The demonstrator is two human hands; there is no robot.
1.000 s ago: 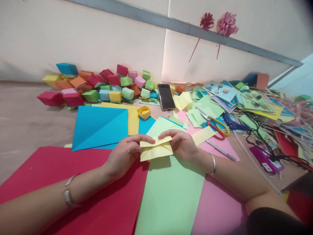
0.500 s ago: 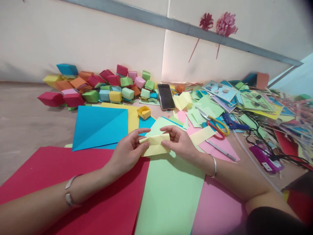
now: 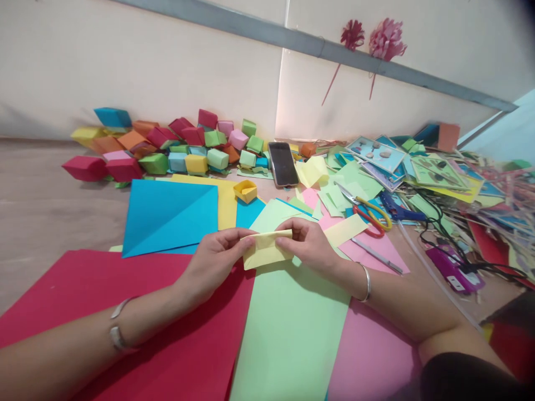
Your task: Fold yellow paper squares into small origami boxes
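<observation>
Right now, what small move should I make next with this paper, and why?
Probably press your thumbs along the upper fold of the small pale yellow paper: your left hand and right hand pinch it near opposite ends, thumbs on its near face, and the strip between them looks slightly uneven.

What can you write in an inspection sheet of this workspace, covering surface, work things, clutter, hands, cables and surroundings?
Surface: table, largely covered by red, green, pink and blue sheets.
Work things: small folded piece of yellow paper, held above the green sheet.
Clutter: paper boxes piled by the wall; phone; scissors, cutter and glue gun among scraps at right.
Hands: left hand and right hand both pinch the yellow paper.
Cables: black, tangled around the purple power strip; plug condition unclear.
Surroundings: two paper flowers at the wall rail.
Spills: nothing seen.
</observation>
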